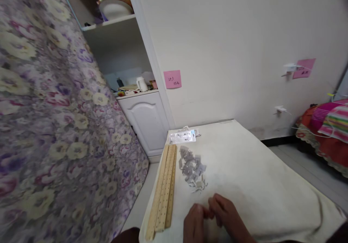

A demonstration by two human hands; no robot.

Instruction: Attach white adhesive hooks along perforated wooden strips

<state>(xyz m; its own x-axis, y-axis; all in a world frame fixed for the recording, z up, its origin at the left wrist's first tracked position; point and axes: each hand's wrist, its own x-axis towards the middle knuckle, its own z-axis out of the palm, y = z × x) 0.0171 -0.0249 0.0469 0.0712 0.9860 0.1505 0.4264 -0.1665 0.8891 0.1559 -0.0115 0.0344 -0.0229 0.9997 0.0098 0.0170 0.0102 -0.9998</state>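
My left hand (pixel 195 222) and my right hand (pixel 227 215) meet at the near edge of a white cloth-covered table (pixel 258 177). Both have their fingers curled and pinched together where they touch; what they pinch is too small to make out. Just beyond the hands lies a heap of small grey and white pieces (pixel 192 168). Left of the hands, long pale wooden strips with rows of holes (pixel 164 192) lie lengthwise along the table's left edge. A clear plastic packet (pixel 183 136) rests at the table's far left corner.
A floral quilt (pixel 49 119) fills the left side. A white cupboard (pixel 145 118) with cluttered shelves stands behind. Pink notes (pixel 172 79) are stuck to the wall. A red and striped bedcover (pixel 326 130) shows at the right.
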